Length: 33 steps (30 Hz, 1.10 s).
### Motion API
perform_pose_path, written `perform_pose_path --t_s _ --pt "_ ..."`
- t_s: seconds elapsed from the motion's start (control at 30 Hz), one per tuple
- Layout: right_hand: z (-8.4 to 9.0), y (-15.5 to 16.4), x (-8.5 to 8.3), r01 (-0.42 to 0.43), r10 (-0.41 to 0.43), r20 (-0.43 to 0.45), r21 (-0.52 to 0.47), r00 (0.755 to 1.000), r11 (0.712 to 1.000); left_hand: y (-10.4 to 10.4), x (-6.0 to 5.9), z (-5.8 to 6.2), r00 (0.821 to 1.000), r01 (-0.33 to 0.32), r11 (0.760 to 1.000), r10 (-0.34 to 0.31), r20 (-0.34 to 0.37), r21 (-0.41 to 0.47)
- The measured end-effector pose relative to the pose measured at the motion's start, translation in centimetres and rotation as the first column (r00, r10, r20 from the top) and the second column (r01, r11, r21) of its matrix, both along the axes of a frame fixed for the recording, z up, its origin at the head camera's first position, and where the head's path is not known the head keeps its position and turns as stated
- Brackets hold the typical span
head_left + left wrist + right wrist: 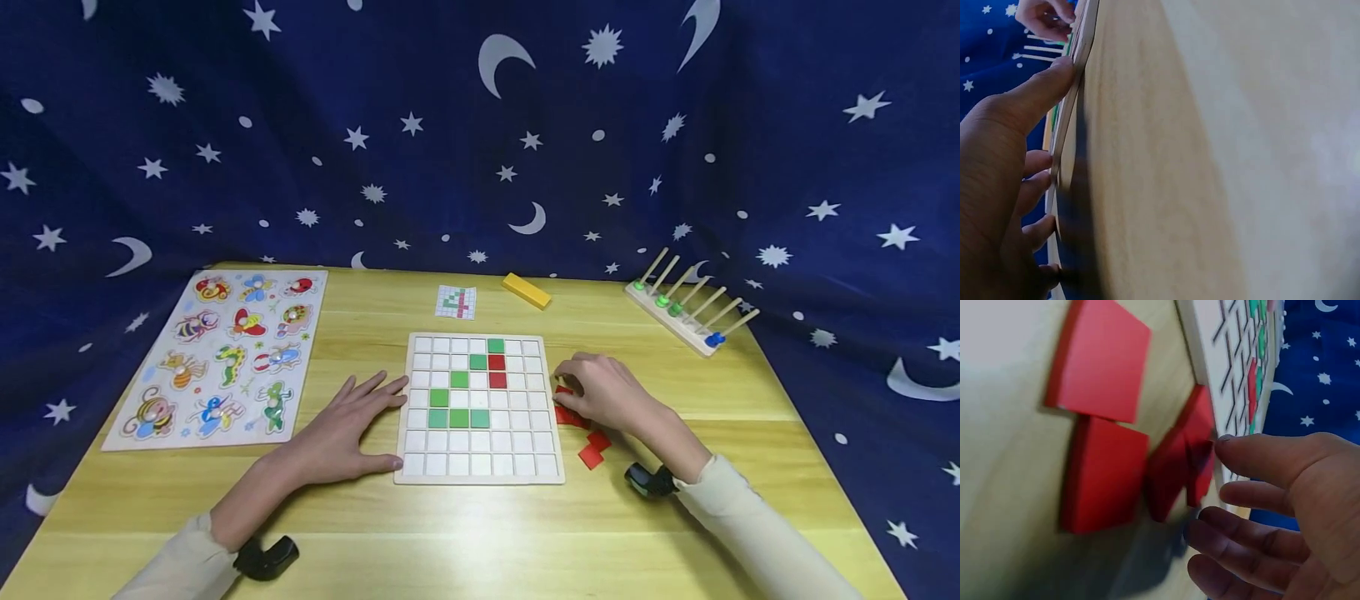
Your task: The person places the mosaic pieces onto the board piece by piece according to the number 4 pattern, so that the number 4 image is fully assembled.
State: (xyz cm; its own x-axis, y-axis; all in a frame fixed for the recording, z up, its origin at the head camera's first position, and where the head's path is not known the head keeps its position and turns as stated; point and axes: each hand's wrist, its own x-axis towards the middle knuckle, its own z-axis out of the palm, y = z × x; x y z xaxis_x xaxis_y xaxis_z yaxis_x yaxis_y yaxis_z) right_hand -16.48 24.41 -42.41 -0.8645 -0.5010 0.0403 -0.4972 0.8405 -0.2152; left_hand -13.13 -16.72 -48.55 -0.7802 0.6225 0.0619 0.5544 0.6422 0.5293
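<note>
Head view: grid board (480,478) lies mid-counter (450,533), green and red tiles set in its cells. Left hand (347,432) rests flat against the board's left edge, fingers straight and released, grasping nothing. Right hand (606,390) sits just right of the board over a loose pile of red tiles (590,450). Right wrist view: its fingers (1254,456) curl beside the red tiles, thumb tip touching one; whether it grips a tile cannot be told. Animal puzzle (217,354) far left; pattern card (456,302), yellow block (527,290) and peg rack (686,310) at the far side.
</note>
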Motion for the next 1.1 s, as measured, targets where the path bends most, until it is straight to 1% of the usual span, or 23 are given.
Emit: perform_pose_path --t_s 0.13,0.33,0.5,0.77,0.87,1.1 --pt "-0.4 -0.2 0.2 0.007 -0.007 0.008 0.008 1.0 1.0 -0.1 -0.1 0.2 1.0 0.0 1.0 0.0 0.005 -0.005" --pt "-0.5 -0.1 0.0 0.025 -0.025 0.028 -0.002 0.999 1.0 -0.1 -0.1 0.4 1.0 -0.001 1.0 0.002 0.016 -0.008" --pt "-0.2 -0.3 -0.4 0.039 -0.039 -0.002 -0.026 0.999 0.999 0.0 -0.1 0.5 1.0 0.006 1.0 -0.006 0.018 -0.011" --pt "0.4 -1.6 -0.6 0.031 -0.033 -0.049 -0.037 0.998 0.999 0.0 0.0 0.4 1.0 0.005 1.0 -0.005 0.022 0.005" --pt "0.3 -2.1 -0.6 0.015 -0.018 -0.059 -0.045 0.998 0.999 -0.1 0.0 0.4 1.0 0.004 1.0 -0.004 0.024 0.012" --pt "0.4 -4.0 -0.2 -0.066 0.061 -0.073 -0.068 0.995 0.996 -0.1 0.0 0.3 1.0 0.004 1.0 -0.004 0.02 0.015"
